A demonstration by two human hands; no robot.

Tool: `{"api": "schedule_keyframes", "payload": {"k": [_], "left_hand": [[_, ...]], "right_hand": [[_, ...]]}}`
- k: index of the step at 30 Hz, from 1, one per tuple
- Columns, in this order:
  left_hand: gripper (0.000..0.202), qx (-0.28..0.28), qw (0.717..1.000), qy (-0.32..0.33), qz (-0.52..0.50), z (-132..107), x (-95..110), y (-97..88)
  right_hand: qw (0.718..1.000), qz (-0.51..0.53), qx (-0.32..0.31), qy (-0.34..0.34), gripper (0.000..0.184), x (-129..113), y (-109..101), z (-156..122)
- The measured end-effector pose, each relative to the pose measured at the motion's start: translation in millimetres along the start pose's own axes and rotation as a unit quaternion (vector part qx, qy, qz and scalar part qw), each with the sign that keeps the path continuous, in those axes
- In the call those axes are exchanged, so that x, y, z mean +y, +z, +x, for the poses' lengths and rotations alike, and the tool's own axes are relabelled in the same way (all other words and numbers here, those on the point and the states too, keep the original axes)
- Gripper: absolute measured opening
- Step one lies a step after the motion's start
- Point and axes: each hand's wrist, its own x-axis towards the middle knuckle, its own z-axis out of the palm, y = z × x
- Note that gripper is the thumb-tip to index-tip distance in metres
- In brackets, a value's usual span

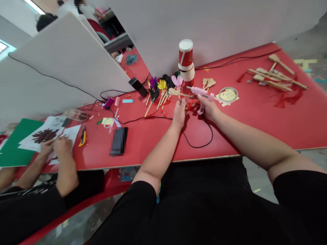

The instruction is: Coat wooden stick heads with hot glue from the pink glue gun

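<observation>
My right hand is wrapped round a pink glue gun, whose nozzle points left. My left hand is closed in a pinch just left of the gun; what sits between its fingertips is too small to make out. Red tassel threads hang between the two hands. Just above my left fingers a wooden stick with a carved head reaches toward my right fingers; whether a hand grips it I cannot tell. Behind stand wooden sticks topped with yellow petals and pink petals.
Stacked paper cups stand by the partition. A tape roll and several carved sticks lie to the right. At left are a phone, a yellow cutter and a co-worker's hands over paper. The gun's black cord loops in front.
</observation>
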Motion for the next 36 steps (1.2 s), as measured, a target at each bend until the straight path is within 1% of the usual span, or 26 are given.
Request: {"api": "schedule_keyframes", "payload": {"k": [1,2,3,4,6,8,11,14,16,19,22,24,26,29,32,34,36], "left_hand": [[0.056,0.004,1.0,0.004,-0.013,13.3,-7.8,10.7],[0.06,0.02,0.999,0.006,-0.034,23.4,-16.1,20.5],[0.062,0.041,0.997,0.0,-0.064,30.4,-24.6,28.5],[0.065,0.051,0.995,-0.012,-0.09,34.8,-32.5,34.5],[0.066,0.056,0.989,-0.036,-0.13,38.3,-44.8,39.8],[0.064,0.052,0.984,-0.058,-0.162,39.2,-50.7,37.9],[0.059,0.027,0.98,-0.071,-0.185,42.5,-49.6,28.2],[0.05,0.014,0.982,-0.031,-0.185,49.3,-44.7,19.2],[0.044,0.01,0.981,-0.022,-0.19,53.9,-42.4,16.9],[0.041,0.019,0.976,-0.047,-0.213,58.4,-40.2,18.3],[0.042,0.035,0.962,-0.078,-0.258,56.5,-37.3,19.2],[0.044,0.026,0.954,-0.105,-0.279,50.4,-35.0,16.3],[0.044,0.009,0.952,-0.129,-0.279,41.6,-33.0,10.4],[0.044,0.003,0.956,-0.154,-0.25,30.0,-30.7,0.6],[0.046,0.007,0.961,-0.169,-0.219,26.2,-29.2,-3.0],[0.046,0.005,0.965,-0.165,-0.203,26.4,-29.4,-1.1],[0.043,0.002,0.97,-0.152,-0.188,25.9,-30.8,1.9]], "right_hand": [[1.0,0.003,0.006,-0.008,0.073,0.5,-0.4,-1.0],[1.0,0.002,0.013,-0.017,0.076,0.8,-1.0,-2.1],[1.0,-0.007,0.014,-0.021,0.079,1.1,-1.6,-3.3],[1.0,-0.016,0.013,-0.024,0.08,1.4,-2.1,-4.7],[0.999,-0.02,0.023,-0.037,0.079,2.3,-2.0,-7.3],[0.999,-0.012,0.024,-0.03,0.078,4.0,-0.8,-8.9],[0.999,-0.009,0.038,-0.012,0.073,6.2,0.2,-9.4],[0.999,-0.028,0.042,-0.004,0.073,5.3,-1.1,-9.4],[0.998,-0.042,0.039,-0.001,0.076,3.6,-2.1,-9.9],[0.998,-0.059,0.029,-0.011,0.08,1.4,-4.2,-9.2],[0.995,-0.075,0.035,-0.058,0.08,-0.7,-9.9,-0.8],[0.991,-0.086,0.059,-0.086,0.081,-2.4,-16.6,9.5],[0.987,-0.1,0.069,-0.101,0.082,-3.7,-23.9,20.9],[0.985,-0.149,0.023,-0.082,0.081,-5.2,-30.8,32.8],[0.978,-0.194,-0.034,-0.073,0.081,-9.7,-31.4,33.6],[0.968,-0.24,-0.041,-0.054,0.075,-15.4,-31.0,30.1],[0.952,-0.304,-0.027,-0.02,0.071,-21.1,-32.0,27.0]]}}
